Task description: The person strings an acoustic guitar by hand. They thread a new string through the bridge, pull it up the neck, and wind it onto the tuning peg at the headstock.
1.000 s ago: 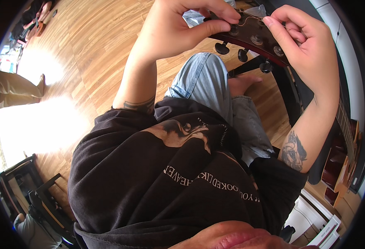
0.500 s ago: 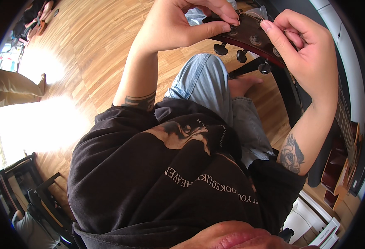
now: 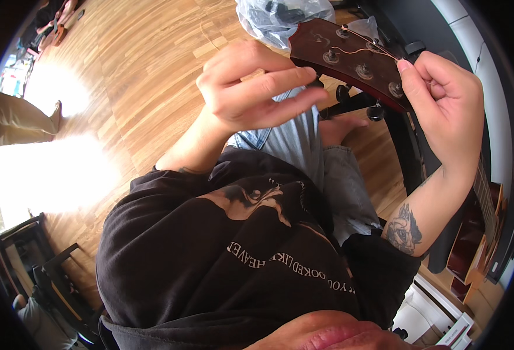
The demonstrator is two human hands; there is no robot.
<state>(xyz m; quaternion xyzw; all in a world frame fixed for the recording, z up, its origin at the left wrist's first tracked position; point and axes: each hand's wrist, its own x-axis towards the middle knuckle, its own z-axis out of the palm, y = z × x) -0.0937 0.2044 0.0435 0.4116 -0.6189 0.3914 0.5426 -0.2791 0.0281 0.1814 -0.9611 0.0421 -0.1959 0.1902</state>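
Note:
A dark reddish-brown guitar headstock [image 3: 347, 58] stands in front of me at the top. It carries metal string posts and black tuning knobs [image 3: 375, 112]. My left hand [image 3: 254, 90] is at the headstock's near left edge, finger and thumb around the leftmost knob, which they mostly hide. My right hand [image 3: 443, 93] pinches a thin copper-coloured guitar string [image 3: 379, 51] between thumb and forefinger, above the headstock's right end. From there the string runs left to the posts; one curved strand reaches the near left post [image 3: 331, 56].
A clear plastic bag [image 3: 283, 20] lies beyond the headstock. Another guitar body [image 3: 467, 248] is at the right, by a black stand. My jean-clad leg [image 3: 295, 131] is below the headstock. Black chairs [image 3: 35, 262] stand lower left; another person's leg [image 3: 20, 119] shows at the left.
My left hand has left the string and posts, moving down and left to the tuning knob. My right hand has moved slightly right and down, still pinching the string.

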